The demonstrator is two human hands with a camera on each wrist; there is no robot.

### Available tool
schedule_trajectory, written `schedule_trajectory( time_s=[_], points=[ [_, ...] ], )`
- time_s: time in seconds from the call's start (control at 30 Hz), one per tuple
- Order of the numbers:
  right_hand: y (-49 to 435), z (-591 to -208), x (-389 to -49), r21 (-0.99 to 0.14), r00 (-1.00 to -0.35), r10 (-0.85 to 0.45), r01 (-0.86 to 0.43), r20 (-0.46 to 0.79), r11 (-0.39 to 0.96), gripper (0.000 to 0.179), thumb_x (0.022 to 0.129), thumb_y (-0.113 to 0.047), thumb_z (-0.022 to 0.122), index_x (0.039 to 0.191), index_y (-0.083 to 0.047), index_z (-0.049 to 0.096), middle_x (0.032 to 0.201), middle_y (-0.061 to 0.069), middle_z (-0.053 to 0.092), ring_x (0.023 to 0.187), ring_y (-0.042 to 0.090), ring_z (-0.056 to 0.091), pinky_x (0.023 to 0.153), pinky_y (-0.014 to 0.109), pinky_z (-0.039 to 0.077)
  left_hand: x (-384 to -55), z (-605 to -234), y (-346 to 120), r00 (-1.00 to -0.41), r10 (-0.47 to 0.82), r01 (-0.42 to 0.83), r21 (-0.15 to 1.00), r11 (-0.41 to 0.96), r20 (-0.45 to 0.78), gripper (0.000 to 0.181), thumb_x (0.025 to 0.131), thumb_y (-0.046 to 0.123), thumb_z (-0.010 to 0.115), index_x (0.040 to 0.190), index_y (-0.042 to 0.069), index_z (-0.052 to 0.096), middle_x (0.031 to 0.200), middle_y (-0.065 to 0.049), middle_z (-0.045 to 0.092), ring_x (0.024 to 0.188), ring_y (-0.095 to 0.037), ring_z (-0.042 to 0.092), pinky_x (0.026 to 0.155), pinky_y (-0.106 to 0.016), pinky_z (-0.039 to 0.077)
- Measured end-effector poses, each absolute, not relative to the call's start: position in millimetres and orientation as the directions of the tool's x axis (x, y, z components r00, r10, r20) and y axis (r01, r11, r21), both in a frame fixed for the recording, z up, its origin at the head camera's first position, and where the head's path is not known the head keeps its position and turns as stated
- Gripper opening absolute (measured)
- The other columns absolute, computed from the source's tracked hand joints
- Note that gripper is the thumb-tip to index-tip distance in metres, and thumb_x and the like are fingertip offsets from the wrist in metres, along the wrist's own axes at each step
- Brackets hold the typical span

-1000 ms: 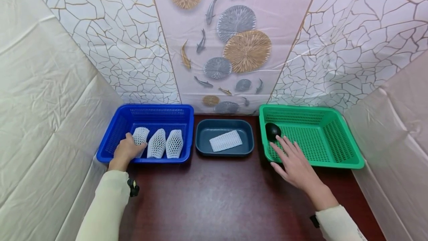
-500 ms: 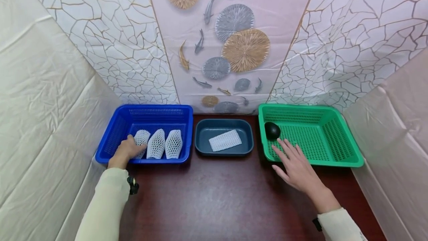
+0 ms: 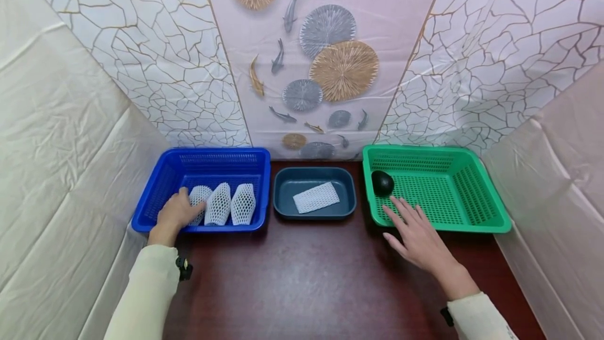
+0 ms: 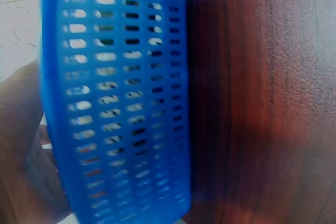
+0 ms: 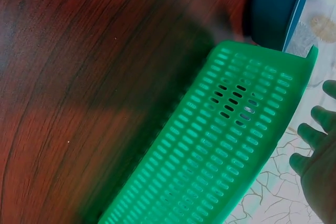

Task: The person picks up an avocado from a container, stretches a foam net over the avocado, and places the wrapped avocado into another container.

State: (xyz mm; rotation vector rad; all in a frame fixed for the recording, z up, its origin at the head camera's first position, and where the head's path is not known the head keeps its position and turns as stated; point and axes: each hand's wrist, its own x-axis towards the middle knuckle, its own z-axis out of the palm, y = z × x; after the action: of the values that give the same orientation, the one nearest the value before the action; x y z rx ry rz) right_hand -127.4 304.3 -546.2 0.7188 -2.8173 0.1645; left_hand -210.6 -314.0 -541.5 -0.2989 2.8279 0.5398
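In the head view, my left hand (image 3: 175,212) reaches over the front rim of the blue basket (image 3: 217,154) and holds the leftmost white foam net sleeve (image 3: 200,202). Its thumb lies across the sleeve; the other fingers are mostly hidden. Beside it lie a middle foam net sleeve (image 3: 218,204) and a right one (image 3: 243,204), both bulging; what they contain is unclear. My right hand (image 3: 415,236) hovers with spread fingers over the front rim of the green basket (image 3: 436,152). A glossy black egg-shaped thing (image 3: 383,183) sits just beyond its fingertips, apparently untouched.
Between the baskets stands a dark teal tray (image 3: 315,173) holding a flat foam net sleeve (image 3: 316,198). The reddish-brown table (image 3: 302,277) extends in front. A patterned cloth wall (image 3: 306,56) rises directly behind, and pale cloth panels close both sides.
The leftmost foam net sleeve has tipped lower in the blue basket with my left hand on it. My right fingertips have drawn slightly back from the black egg-shaped thing.
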Motion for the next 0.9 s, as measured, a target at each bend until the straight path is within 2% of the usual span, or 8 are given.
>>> schedule_trajectory(
  time_s=[0.13,0.3,0.67,0.9],
  points=[
    [304.2,-544.9,-129.0,-0.046,-0.858,-0.457,-0.48,0.234,0.876,0.07,0.094,-0.04,0.071,0.154,-0.01,0.047,0.163,0.019,0.038,0.147,0.044,0.039,0.111,0.069,0.035,-205.0,-535.3,-302.9,-0.991,-0.12,-0.135,0.325,0.936,-0.067,0.084,0.099,0.045,0.061,0.153,-0.012,0.031,0.146,-0.042,0.043,0.128,-0.06,0.048,0.103,-0.072,0.041],
    [305.5,-541.8,-133.6,-0.069,-0.864,-0.451,-0.475,0.223,0.877,0.07,0.095,-0.038,0.071,0.154,-0.01,0.047,0.162,0.02,0.038,0.146,0.043,0.039,0.111,0.069,0.035,-199.4,-521.7,-279.3,-0.993,-0.038,-0.002,0.31,0.951,0.11,0.076,0.097,0.041,0.065,0.15,-0.009,0.04,0.144,-0.039,0.048,0.125,-0.059,0.052,0.098,-0.071,0.045],
    [311.1,-534.7,-151.3,-0.066,-0.854,-0.471,-0.495,0.221,0.866,0.072,0.095,-0.034,0.072,0.155,-0.007,0.044,0.162,0.022,0.037,0.145,0.044,0.039,0.111,0.072,0.033,-193.1,-503.9,-230.1,-0.965,0.139,0.193,0.244,0.95,0.224,0.074,0.095,0.042,0.068,0.149,-0.005,0.046,0.144,-0.032,0.054,0.127,-0.052,0.055,0.103,-0.065,0.046],
    [313.4,-529.7,-161.0,-0.062,-0.86,-0.468,-0.488,0.205,0.87,0.071,0.095,-0.033,0.072,0.155,-0.006,0.044,0.163,0.022,0.036,0.146,0.043,0.039,0.112,0.072,0.032,-186.4,-502.9,-200.7,-0.922,0.259,0.328,0.221,0.919,0.289,0.071,0.093,0.042,0.071,0.146,-0.002,0.05,0.143,-0.027,0.057,0.13,-0.046,0.056,0.106,-0.061,0.047]
  ],
)
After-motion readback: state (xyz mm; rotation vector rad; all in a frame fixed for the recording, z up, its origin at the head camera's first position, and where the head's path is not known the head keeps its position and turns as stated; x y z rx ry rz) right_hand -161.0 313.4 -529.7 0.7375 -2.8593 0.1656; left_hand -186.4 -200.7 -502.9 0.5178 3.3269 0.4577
